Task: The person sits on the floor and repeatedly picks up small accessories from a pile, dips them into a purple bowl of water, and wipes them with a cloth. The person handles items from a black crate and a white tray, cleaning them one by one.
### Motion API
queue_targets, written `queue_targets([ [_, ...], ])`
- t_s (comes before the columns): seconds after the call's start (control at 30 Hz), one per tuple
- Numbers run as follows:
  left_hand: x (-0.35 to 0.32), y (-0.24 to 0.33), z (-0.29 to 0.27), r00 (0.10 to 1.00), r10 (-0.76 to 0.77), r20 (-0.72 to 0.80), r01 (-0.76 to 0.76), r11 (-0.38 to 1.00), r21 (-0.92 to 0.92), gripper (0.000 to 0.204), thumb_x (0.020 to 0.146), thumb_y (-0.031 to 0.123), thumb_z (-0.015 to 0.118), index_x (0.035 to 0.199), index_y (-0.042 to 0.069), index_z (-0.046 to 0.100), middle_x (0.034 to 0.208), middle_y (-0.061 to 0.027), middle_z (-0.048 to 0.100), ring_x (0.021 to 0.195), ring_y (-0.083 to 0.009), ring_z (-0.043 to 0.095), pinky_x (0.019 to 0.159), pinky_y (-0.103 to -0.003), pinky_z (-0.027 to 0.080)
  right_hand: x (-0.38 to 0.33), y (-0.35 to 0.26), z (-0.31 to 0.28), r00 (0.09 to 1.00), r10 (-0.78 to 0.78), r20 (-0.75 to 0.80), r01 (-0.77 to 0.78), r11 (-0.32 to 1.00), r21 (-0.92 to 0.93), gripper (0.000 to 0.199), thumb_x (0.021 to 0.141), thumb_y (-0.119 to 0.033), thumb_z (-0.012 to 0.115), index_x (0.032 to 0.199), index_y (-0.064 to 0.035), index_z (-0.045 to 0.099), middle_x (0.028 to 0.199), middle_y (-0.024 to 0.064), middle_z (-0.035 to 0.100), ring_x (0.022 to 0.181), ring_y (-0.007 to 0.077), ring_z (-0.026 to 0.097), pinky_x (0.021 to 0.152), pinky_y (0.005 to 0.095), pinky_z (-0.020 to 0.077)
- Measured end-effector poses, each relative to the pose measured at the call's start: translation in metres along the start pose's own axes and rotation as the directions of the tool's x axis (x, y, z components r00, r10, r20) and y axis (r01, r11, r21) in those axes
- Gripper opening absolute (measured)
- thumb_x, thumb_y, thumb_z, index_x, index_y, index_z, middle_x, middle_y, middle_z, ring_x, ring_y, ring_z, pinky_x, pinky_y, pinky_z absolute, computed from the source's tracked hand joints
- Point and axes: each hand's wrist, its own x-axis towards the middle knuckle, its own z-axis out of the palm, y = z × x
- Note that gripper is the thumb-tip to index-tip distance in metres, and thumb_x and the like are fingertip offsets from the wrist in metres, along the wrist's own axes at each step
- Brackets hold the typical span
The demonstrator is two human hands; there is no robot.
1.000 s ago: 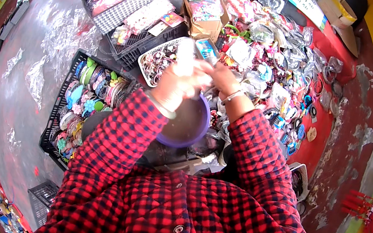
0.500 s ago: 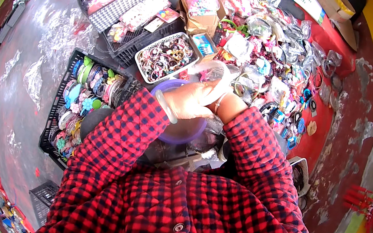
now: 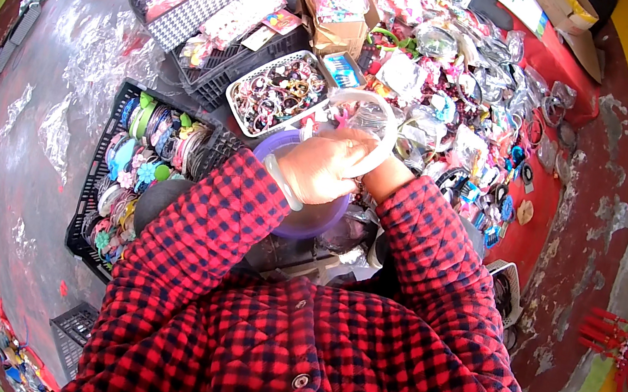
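Purple plastic bowl (image 3: 301, 219) sits at the centre, on the person's lap it seems, half covered by the left hand (image 3: 317, 170). The fingers of this hand are curled around a clear plastic bag with white hoops (image 3: 365, 121), which sticks out at 1 o'clock from the hand. The right hand is hidden behind the left one; only its sleeve (image 3: 438, 252) shows, so I cannot tell how its fingers stand.

Step in hand, as I judge: handling one packet of bangles over the bowl. Next move would ask a firm hold on the slippery bag w/ both hands, so nothing drops.

Containers: white basket (image 3: 254, 81) at 11 o'clock, full of mixed bracelets; black crate (image 3: 94, 182) at 9 o'clock w/ green, blue, pink hair clips etc.; grey lattice tray (image 3: 203, 13) further at 11 w/ pink packets.
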Motion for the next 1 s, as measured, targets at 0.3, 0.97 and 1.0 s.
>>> queue_targets([
  [0.3,-0.011,-0.001,0.030,0.986,0.126,-0.111,-0.098,0.969,0.229,0.060,0.068,0.013,0.063,0.124,0.004,0.040,0.117,-0.0117,0.049,0.097,-0.0249,0.054,0.078,-0.033,0.046,0.010,0.014,0.001,0.940,-0.337,-0.043,0.324,0.927,-0.188,0.023,0.067,-0.023,0.058,0.084,-0.0076,0.058,0.083,0.0094,0.057,0.079,0.0257,0.054,0.074,0.0329,0.0435],
  [0.97,-0.055,-0.014,-0.119,0.519,-0.743,-0.423,0.144,0.564,-0.813,0.033,0.086,0.031,0.050,0.094,0.000,0.055,0.087,-0.0078,0.061,0.050,-0.0045,0.042,0.039,-0.015,0.029,0.018,0.144,0.187,0.833,0.379,0.403,-0.266,0.913,-0.308,0.034,0.080,-0.022,0.042,0.105,-0.0047,0.057,0.105,0.0206,0.057,0.098,0.0341,0.054,0.085,0.0389,0.0422],
  [1.0,-0.054,-0.014,-0.115,0.500,-0.749,-0.435,0.116,0.556,-0.823,0.034,0.087,0.033,0.049,0.093,0.000,0.054,0.088,-0.0086,0.061,0.053,-0.0055,0.044,0.041,-0.016,0.030,0.014,0.146,0.200,0.848,0.385,0.366,-0.317,0.919,-0.233,0.036,0.079,-0.022,0.042,0.108,-0.0051,0.056,0.108,0.0209,0.055,0.100,0.0337,0.053,0.087,0.0389,0.0411],
])
